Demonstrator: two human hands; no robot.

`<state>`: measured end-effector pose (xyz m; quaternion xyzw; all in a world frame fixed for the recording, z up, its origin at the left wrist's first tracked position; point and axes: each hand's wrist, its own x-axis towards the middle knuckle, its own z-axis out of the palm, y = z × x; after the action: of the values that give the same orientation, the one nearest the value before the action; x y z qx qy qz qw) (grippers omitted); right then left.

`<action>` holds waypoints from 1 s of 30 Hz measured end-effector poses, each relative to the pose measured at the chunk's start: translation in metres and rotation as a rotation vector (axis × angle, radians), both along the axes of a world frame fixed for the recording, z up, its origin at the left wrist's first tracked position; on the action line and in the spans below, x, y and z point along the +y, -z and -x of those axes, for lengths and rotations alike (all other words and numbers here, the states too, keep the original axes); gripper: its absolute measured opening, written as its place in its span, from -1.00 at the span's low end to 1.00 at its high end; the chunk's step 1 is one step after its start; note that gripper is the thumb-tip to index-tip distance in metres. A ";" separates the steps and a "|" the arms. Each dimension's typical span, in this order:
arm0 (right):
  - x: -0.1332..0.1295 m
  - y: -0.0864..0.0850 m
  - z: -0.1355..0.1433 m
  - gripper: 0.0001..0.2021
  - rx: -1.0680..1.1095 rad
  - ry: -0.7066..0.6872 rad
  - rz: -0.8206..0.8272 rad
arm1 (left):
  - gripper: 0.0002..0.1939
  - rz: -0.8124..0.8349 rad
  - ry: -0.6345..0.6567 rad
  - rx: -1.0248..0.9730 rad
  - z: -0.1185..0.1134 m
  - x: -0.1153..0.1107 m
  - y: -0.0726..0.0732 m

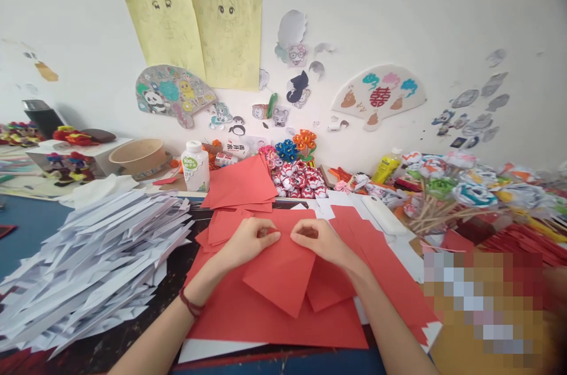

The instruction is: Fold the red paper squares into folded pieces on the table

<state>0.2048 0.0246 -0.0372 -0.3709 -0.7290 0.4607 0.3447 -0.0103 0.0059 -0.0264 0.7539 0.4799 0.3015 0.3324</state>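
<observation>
A sheet of red paper (283,268) hangs between my hands over a pile of larger red sheets (274,328). My left hand (257,238) pinches it near its upper left, thumb against curled fingers. On the other side my right hand (312,236) pinches the same sheet near its upper right, its fingertips a short gap from the left ones. Smaller red pieces (221,227) lie beside my left hand. More red sheets (376,257) spread out to the right, under and past my right forearm.
Folded white paper strips (101,251) are heaped at left. Behind stand a white bottle (195,167), red-white paper flowers (299,179) and a yellow bottle (387,167). Paper flowers on sticks (443,186) lie at right, beyond a white device (383,214). A blurred patch covers the lower right.
</observation>
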 end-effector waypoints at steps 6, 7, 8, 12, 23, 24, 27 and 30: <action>-0.004 -0.002 -0.002 -0.85 -0.063 -0.120 0.025 | -0.64 -0.096 0.015 0.067 -0.003 -0.002 -0.001; -0.004 -0.002 -0.001 -0.86 -0.073 -0.131 0.034 | -0.63 -0.106 0.014 0.067 -0.004 -0.003 -0.002; -0.004 -0.002 0.000 -0.87 -0.078 -0.138 0.037 | -0.63 -0.114 0.015 0.063 -0.006 -0.004 -0.003; -0.002 0.000 0.003 -0.87 -0.074 -0.122 0.000 | -0.64 -0.142 0.038 0.035 -0.013 -0.008 -0.004; 0.008 0.007 -0.014 -0.90 -0.025 0.012 0.044 | -0.57 -0.084 -0.328 -0.256 0.034 0.011 -0.020; 0.008 0.006 -0.012 -0.89 0.004 0.007 0.049 | -0.56 -0.057 -0.321 -0.270 0.034 0.011 -0.020; 0.005 0.004 -0.002 -0.79 0.068 -0.004 0.041 | -0.55 -0.009 -0.240 -0.254 0.025 0.009 -0.015; 0.003 0.004 0.004 -0.79 0.065 0.024 -0.014 | -0.58 -0.010 -0.130 -0.201 0.013 0.006 -0.008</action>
<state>0.2009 0.0275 -0.0412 -0.3619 -0.7161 0.4634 0.3762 -0.0234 0.0118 -0.0182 0.6889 0.4903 0.3989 0.3549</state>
